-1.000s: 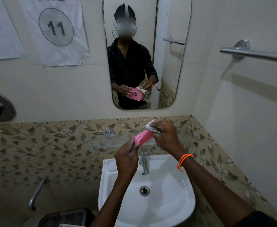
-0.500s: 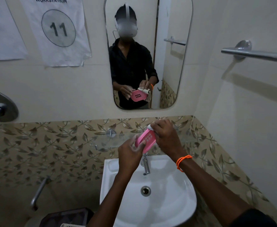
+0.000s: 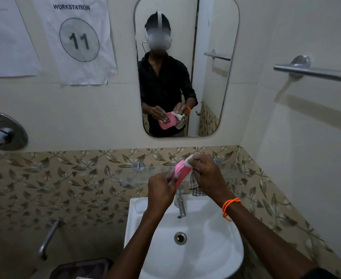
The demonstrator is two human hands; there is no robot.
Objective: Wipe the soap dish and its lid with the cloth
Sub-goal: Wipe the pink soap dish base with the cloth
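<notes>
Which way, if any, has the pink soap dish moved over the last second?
No. The soap dish stays above the tap; it has only tipped more upright.

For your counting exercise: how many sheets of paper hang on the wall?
2. The sheet marked "WORKSTATION 11" hangs left of the mirror; a plainer sheet hangs further left, cut off by the frame edge. More may lie out of view.

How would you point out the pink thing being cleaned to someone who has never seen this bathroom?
Find the white sink under the mirror; two hands meet just above its tap. The left hand holds a pink soap dish piece while the right hand presses a pale cloth on it. It is the only pink object there.
</notes>
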